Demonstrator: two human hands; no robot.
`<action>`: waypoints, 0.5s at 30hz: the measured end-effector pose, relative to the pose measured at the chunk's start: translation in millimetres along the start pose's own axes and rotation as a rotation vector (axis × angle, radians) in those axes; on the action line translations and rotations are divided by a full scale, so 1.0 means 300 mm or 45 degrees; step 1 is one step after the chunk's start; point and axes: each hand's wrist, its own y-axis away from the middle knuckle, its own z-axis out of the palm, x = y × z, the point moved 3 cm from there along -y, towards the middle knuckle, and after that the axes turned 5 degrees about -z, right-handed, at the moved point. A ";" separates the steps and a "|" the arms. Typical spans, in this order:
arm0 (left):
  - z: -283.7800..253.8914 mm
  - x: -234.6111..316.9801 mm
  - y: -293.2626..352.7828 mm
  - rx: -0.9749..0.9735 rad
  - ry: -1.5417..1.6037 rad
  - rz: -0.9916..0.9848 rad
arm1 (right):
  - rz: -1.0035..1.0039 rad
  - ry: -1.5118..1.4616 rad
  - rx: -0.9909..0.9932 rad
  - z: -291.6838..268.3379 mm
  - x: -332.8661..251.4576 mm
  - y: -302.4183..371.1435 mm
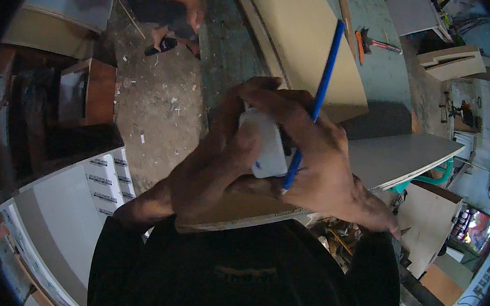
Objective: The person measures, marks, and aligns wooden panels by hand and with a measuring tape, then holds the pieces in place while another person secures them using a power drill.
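In front of my chest, my left hand is closed around a small whitish rectangular object with rounded corners. Its exact kind I cannot make out, and fingers cover part of it. My right hand is curled against the other side of this object, fingertips near those of the left. A long blue pencil is held between the right fingers, tilted, one end up past the knuckles and its tip low beside the palm. Beneath both hands lies a board with a pale edge.
A long cream panel lies on a greenish worktable, with a hammer and an orange-handled tool beyond. A grey board juts out at right. Another person's hand is at upper left. Scraps litter the floor.
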 end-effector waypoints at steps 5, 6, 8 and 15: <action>-0.042 -0.041 0.041 0.001 0.109 0.234 | 0.034 -0.304 0.291 -0.024 0.047 0.040; -0.048 -0.048 0.045 0.037 0.042 0.256 | 0.077 -0.320 0.309 -0.027 0.057 0.040; -0.046 -0.031 0.061 -0.011 -0.186 0.193 | 0.132 -0.336 0.331 -0.027 0.072 0.030; 0.047 0.049 -0.022 -0.221 -0.671 0.134 | 0.224 -0.659 0.259 -0.054 0.052 0.030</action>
